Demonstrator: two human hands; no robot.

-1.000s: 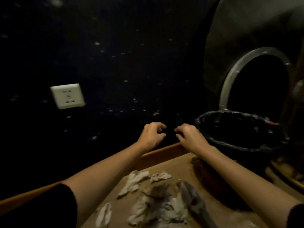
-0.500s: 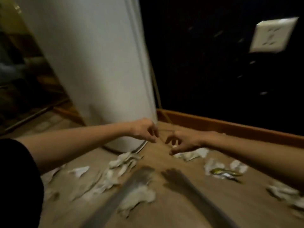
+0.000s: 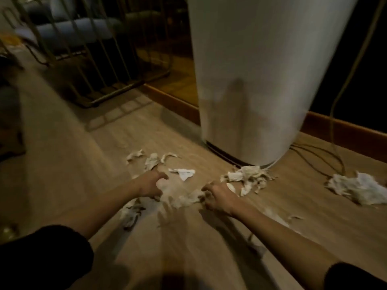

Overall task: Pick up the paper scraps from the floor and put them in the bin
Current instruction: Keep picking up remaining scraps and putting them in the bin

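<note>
Still lots of paper scraps on the floor, and no bin to be seen.

Both hands are low in the middle of the frame, reaching into a blurry pile of scraps (image 3: 184, 197) between them. The left hand (image 3: 151, 183) looks half curled with a finger poking forward, touching the paper; the right hand (image 3: 217, 197) is curled, fingers bent down on the pile's edge. It is too blurry to tell if either one really pinches a scrap yet. More paper lies all around: small bits (image 3: 154, 160) above the left hand, a heap (image 3: 249, 176) by the foot of the tall white machine (image 3: 261, 80), a big wad (image 3: 360, 188) at the right edge, and a grey clump (image 3: 130, 214) lower left. Nearly all the job looks left to do.
</note>
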